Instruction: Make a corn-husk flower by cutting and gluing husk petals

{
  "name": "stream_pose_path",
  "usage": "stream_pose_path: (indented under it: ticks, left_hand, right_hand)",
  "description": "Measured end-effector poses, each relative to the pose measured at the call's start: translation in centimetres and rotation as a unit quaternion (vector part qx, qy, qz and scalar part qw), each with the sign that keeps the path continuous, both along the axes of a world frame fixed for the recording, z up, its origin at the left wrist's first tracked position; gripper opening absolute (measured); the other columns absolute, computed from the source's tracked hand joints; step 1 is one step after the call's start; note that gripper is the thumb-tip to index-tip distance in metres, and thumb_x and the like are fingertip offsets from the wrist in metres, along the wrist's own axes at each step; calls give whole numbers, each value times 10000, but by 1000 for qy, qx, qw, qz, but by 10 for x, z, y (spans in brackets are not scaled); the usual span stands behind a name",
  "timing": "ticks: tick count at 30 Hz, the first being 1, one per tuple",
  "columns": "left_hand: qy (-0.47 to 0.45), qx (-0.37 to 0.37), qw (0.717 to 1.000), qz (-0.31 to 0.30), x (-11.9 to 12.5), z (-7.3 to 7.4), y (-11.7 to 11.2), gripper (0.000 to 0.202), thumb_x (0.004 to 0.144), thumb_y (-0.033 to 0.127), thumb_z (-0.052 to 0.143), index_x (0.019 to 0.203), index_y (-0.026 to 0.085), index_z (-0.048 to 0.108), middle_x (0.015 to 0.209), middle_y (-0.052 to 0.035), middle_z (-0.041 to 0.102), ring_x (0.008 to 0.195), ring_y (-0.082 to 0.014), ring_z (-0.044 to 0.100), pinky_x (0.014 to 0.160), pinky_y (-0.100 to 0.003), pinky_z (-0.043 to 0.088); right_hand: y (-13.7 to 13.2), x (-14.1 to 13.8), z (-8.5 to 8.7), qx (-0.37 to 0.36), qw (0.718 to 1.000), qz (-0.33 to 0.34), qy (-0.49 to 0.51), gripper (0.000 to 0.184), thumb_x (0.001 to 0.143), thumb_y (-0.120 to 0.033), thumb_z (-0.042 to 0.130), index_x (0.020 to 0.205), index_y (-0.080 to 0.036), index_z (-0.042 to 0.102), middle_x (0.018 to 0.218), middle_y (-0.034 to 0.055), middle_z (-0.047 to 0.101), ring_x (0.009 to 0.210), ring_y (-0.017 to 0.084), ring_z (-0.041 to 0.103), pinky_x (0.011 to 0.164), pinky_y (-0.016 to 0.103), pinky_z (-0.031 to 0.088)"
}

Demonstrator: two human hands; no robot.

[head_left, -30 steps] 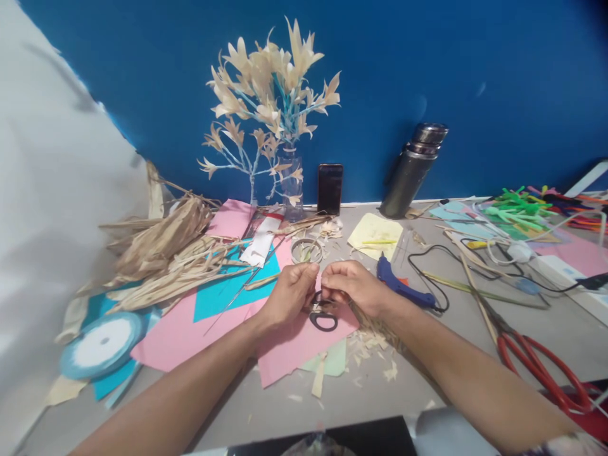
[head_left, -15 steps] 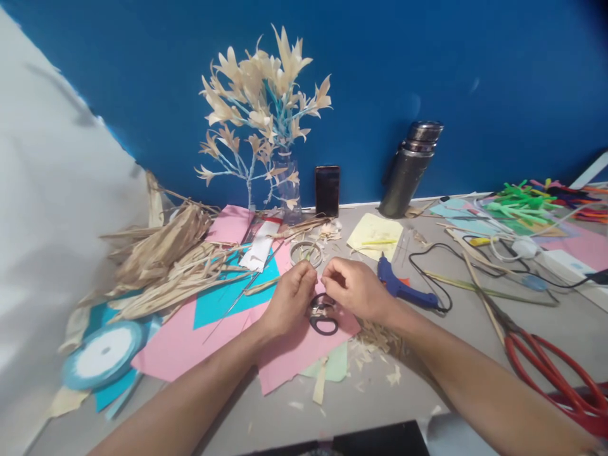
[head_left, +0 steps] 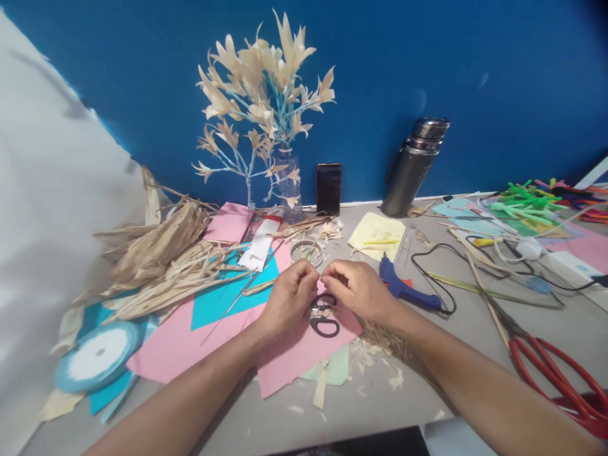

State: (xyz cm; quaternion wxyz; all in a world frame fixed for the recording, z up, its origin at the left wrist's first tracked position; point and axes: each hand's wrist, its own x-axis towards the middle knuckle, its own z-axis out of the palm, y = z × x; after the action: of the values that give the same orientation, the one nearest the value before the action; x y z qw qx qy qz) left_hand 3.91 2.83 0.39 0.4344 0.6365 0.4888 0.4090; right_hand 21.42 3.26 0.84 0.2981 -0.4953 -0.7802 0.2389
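My left hand [head_left: 293, 294] and my right hand [head_left: 357, 286] meet fingertip to fingertip over the pink paper [head_left: 289, 354]. Both are closed in a pinch; whatever sits between the fingers is too small to name. Just beneath them lie small black-handled scissors [head_left: 325, 326], their blades partly hidden. A roll of tape [head_left: 306, 248] rests right behind my fingers. To the right of my right hand is a blue glue gun [head_left: 411, 294] with a black cord. Pale shavings [head_left: 380, 345] are scattered below my right wrist.
Dried husks [head_left: 164, 253] and a ribbon spool [head_left: 99, 356] lie left. Behind stand pale flowers [head_left: 256, 76] in a clear bottle, a phone [head_left: 329, 190] and a leaning flask [head_left: 414, 171]. Large red-handled scissors [head_left: 551, 373], green pipe cleaners [head_left: 527, 201] and a power strip [head_left: 574, 272] are right.
My right hand's fingers have lowered and drawn in against the left hand's fingertips. The left hand has barely moved. The view has shifted slightly.
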Motion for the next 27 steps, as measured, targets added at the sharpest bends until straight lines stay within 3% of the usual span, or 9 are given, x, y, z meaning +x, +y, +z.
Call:
stream_pose_path:
  ticks: [5,10,23,27]
  left_hand:
    - [-70,-69,995,-21,-1,-1,4,216,849,336,598,710,173,567,625,0,609,497,-106,490,478,-220,370]
    - [-101,-80,992,-18,-1,-1,8,179,778,301,679,702,149,623,662,-34,680,550,-120,562,508,-219,420]
    - [-127,-102,987,-5,-2,-3,9,201,728,309,761,692,145,651,625,-37,688,475,-96,526,448,-203,375]
    - [-156,-164,974,-31,-1,-6,8,305,763,404,736,680,155,582,614,-49,682,459,-98,531,419,-184,325]
  right_hand:
    - [0,1,-4,53,998,-14,-40,102,909,-203,575,866,-213,666,852,26,737,758,170,646,692,272,395]
    - [1,1,-5,27,999,-21,-14,186,859,-204,626,1034,-221,687,928,30,759,768,177,666,685,273,423]
    - [0,2,-3,44,999,-8,8,113,883,-179,609,902,-225,711,879,23,757,775,176,666,684,268,419]
    - [1,2,-2,45,998,2,35,120,903,-195,597,874,-228,709,856,23,751,782,181,665,703,272,430]
